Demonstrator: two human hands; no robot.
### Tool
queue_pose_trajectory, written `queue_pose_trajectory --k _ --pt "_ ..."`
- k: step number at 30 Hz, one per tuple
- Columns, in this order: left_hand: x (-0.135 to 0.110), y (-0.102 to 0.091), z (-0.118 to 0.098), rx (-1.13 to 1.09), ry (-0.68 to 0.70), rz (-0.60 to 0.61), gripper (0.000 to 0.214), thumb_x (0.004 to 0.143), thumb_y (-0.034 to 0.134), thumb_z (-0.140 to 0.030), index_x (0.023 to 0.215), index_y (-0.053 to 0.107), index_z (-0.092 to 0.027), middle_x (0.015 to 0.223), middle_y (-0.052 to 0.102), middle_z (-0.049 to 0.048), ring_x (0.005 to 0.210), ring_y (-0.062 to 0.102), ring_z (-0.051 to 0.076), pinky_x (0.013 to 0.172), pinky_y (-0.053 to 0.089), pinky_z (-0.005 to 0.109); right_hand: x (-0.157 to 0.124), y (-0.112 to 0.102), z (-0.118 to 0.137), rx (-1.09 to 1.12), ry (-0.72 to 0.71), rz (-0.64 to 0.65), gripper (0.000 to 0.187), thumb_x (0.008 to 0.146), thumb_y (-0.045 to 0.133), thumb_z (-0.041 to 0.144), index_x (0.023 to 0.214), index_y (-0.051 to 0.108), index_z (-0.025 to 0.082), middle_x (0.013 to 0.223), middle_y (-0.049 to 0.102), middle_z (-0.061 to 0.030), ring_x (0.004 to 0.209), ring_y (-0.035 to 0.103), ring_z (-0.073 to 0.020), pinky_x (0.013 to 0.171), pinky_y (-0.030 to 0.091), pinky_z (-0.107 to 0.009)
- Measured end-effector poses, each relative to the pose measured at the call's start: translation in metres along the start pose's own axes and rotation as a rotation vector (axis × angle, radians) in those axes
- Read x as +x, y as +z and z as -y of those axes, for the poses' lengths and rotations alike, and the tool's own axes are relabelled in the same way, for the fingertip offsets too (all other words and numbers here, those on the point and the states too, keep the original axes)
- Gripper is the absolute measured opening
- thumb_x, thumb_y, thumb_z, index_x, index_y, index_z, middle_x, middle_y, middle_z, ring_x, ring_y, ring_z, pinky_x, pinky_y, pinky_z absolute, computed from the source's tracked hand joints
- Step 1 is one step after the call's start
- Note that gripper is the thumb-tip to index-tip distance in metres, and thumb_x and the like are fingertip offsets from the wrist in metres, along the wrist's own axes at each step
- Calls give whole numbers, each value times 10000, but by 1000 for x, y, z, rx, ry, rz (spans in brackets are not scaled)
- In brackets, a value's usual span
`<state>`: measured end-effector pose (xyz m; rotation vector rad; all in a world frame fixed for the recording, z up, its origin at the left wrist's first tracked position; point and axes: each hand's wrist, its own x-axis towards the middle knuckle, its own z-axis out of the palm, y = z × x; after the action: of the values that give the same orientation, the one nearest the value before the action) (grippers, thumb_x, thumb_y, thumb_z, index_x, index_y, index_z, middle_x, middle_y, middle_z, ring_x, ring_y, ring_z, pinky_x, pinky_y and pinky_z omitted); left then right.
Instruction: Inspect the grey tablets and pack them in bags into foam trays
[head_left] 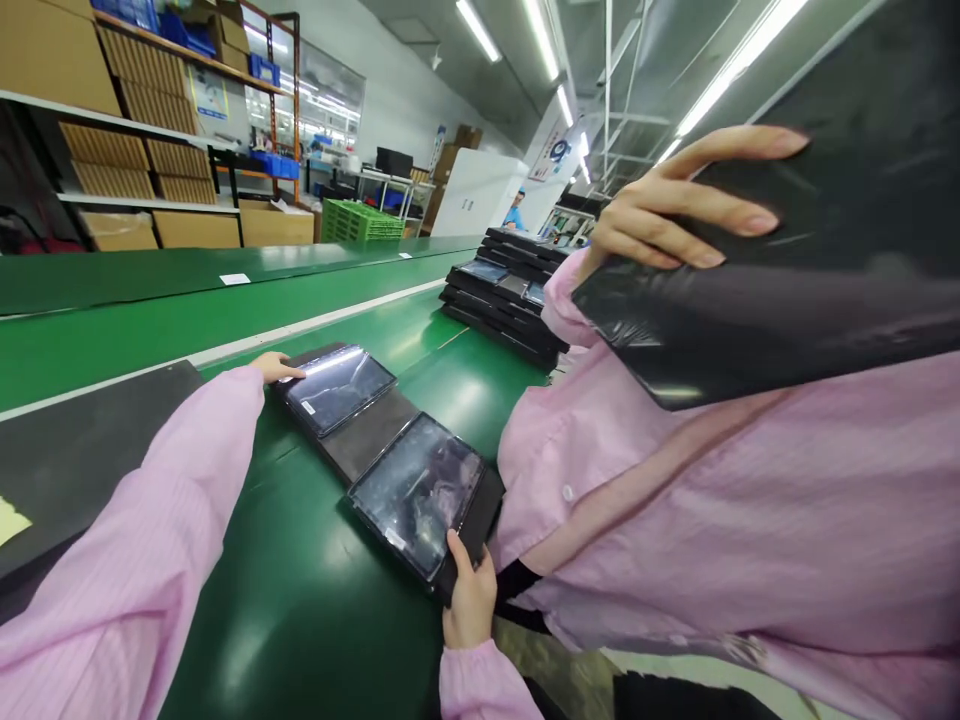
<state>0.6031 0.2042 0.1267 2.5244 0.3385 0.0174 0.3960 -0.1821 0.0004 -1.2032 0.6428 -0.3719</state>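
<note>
A black foam tray [373, 432] carries two flat display panels, with a bare dark strip between them. The left panel [347, 388] has a small white label and reflects the lights. In the nearer panel [421, 494] there are pinkish reflections. My left hand [276, 367] is closed on the tray's far left end, fingers on its edge. At the near right end my right hand [472, 598] grips the tray, thumb on top and the other fingers hidden beneath. The tray is at the green work surface [292, 590]; whether it touches it I cannot tell.
Beside me on the right, a co-worker in pink holds up a black plastic-looking sheet [825, 270] with one hand [667, 205]. Several stacked black trays [502, 300] stand farther along the green surface. A dark board [97, 440] lies at left.
</note>
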Motion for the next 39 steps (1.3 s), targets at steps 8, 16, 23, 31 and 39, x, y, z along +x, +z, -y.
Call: queue_pose_trajectory --k 8,16,23,31,39 --pt "-61 -13 -16 -97 70 -46 860 841 637 -430 1541 330 -38 1559 415 215 1437 436 310 1207 324 374 71 48 9 -245 -133 32 698 605 760 547 1157 565 166 1084 718 -115 978 723 -254 845 627 -386" --pt "-318 -22 53 -71 40 -704 549 908 534 -508 1364 573 -203 1466 540 101 1408 460 256 1226 337 404 50 57 43 -703 -593 96 954 708 727 451 1473 357 17 1556 285 -358 1508 174 -496 1214 152 -679" --pt "-428 -33 174 -4 -865 -1180 553 908 509 -324 1390 450 -60 1483 454 240 1448 374 378 1237 295 516 -80 171 31 -784 -1038 1080 623 907 475 357 1409 458 -12 1392 503 -309 1354 451 -387 1153 340 -575" --pt "-403 -55 214 124 -997 -991 669 921 440 -401 1446 423 13 1496 409 305 1424 348 434 1194 268 572 -276 301 -19 -935 -981 1601 413 887 664 380 1182 660 91 1242 643 -212 1203 556 -331 1058 433 -461" --pt "-387 -120 261 12 -1203 -631 891 855 450 -620 1336 503 128 1255 582 399 1204 576 487 973 483 554 -300 310 -21 -1078 -638 1678 195 939 579 224 1101 620 124 1140 698 -178 1095 644 -293 929 491 -403"
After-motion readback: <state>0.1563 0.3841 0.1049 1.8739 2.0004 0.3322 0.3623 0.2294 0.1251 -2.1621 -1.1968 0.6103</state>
